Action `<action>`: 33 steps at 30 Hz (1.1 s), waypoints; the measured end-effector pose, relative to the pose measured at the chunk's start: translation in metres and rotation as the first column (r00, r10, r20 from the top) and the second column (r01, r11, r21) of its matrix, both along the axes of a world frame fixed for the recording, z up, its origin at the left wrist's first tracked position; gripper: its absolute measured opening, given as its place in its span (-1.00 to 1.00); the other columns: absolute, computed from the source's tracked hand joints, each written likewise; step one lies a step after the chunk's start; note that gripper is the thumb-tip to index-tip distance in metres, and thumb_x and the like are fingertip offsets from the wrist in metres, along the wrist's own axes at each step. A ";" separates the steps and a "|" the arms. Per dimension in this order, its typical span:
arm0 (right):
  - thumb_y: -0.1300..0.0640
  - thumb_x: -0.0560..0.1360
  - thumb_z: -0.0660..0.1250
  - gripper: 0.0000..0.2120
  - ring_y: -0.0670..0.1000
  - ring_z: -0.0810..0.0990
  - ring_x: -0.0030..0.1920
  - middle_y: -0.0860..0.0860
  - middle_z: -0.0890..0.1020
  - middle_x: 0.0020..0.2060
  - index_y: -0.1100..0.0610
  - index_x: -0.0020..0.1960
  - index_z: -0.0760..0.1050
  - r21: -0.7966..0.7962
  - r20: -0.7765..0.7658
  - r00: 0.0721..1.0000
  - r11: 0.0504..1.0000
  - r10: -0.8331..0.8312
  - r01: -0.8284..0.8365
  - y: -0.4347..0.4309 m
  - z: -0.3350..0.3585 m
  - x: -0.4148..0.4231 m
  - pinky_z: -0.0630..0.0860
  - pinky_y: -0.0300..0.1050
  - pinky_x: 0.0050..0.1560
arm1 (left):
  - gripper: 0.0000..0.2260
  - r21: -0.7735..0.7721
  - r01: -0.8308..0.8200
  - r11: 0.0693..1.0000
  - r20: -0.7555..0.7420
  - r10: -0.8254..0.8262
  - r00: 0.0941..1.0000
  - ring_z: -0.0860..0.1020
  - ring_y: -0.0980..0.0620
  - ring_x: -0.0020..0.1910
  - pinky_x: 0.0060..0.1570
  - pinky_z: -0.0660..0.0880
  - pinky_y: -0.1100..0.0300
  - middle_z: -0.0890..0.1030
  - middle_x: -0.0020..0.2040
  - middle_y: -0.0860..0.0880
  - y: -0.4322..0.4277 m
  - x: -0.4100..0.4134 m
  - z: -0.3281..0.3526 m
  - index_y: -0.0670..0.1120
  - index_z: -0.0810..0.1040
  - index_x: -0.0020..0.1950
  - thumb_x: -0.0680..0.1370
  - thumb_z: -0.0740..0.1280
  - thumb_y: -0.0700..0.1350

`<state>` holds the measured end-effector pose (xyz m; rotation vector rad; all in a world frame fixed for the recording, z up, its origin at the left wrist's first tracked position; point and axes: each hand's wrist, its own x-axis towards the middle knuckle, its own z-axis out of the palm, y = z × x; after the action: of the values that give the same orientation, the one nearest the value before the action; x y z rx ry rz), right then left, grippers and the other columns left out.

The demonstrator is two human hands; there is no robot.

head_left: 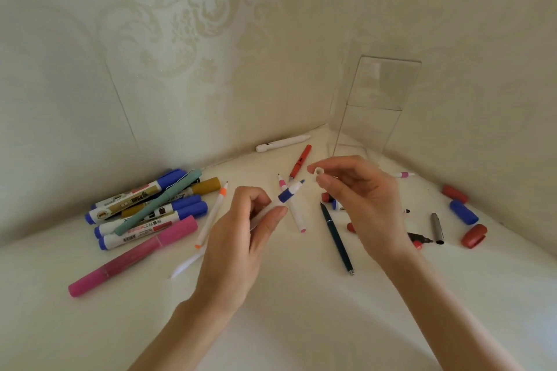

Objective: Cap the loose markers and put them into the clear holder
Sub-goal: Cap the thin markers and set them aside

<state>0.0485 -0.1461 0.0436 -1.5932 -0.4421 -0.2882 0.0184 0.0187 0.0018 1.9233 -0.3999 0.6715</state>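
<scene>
Slim white marker with a blue collar (288,192), uncapped, is pinched at its barrel by the left hand (241,238); the right hand (361,199) pinches a small white cap (319,171) near its tip. Light, stiff, probably slick: hold the barrel. Tall clear plastic holder (376,105) stands behind.

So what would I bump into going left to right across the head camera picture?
Big pink marker, left hand holding the blue-tipped marker, right hand pinching a small white cap, grey cap, blue cap.
</scene>
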 end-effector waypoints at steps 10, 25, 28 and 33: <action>0.23 0.41 0.41 -0.83 0.02 0.65 -0.08 -0.02 0.66 -0.13 -0.02 -0.09 0.63 -0.054 0.075 0.996 0.997 0.056 -0.053 -0.001 -0.010 0.001 0.55 -0.24 -0.07 | -0.84 0.056 -0.026 0.998 0.072 0.022 0.997 0.43 0.04 -0.38 -0.48 0.34 0.34 0.44 -0.38 0.08 0.003 0.001 -0.002 0.01 0.34 -0.09 0.52 0.21 0.08; 0.35 0.42 0.39 -0.73 0.00 0.58 -0.11 -0.18 0.63 -0.15 -0.02 -0.06 0.59 -0.175 0.042 0.995 0.981 0.095 -0.086 -0.007 -0.006 -0.001 0.53 -0.13 -0.09 | -0.81 0.208 -0.066 0.976 0.073 0.052 0.996 0.42 0.18 -0.41 -0.47 0.32 0.38 0.41 -0.36 0.19 0.007 0.002 -0.007 -0.01 0.35 -0.11 0.51 0.27 0.07; 0.36 0.41 0.40 -0.69 -0.07 0.60 -0.09 -0.19 0.64 -0.14 -0.04 -0.05 0.57 -0.240 0.021 0.990 0.962 0.137 -0.128 -0.007 -0.006 -0.001 0.54 -0.16 -0.04 | -0.79 0.226 -0.050 0.973 0.052 0.039 0.998 0.42 0.19 -0.40 -0.46 0.34 0.34 0.45 -0.35 0.15 0.007 0.002 -0.008 -0.08 0.41 -0.13 0.50 0.29 0.05; 0.34 0.35 0.45 -0.79 -0.04 0.61 -0.16 -0.07 0.64 -0.24 0.04 -0.19 0.59 -0.226 -0.048 0.987 0.961 0.151 -0.158 -0.007 -0.006 0.001 0.54 -0.25 -0.09 | -0.77 0.205 0.013 0.979 0.007 -0.015 1.000 0.48 0.15 -0.37 -0.45 0.37 0.35 0.45 -0.34 0.21 0.006 -0.001 -0.008 -0.17 0.46 -0.15 0.49 0.30 0.00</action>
<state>0.0496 -0.1535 0.0376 -1.7745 -0.5899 -0.0949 0.0177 0.0242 -0.0066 2.1109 -0.5044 0.6504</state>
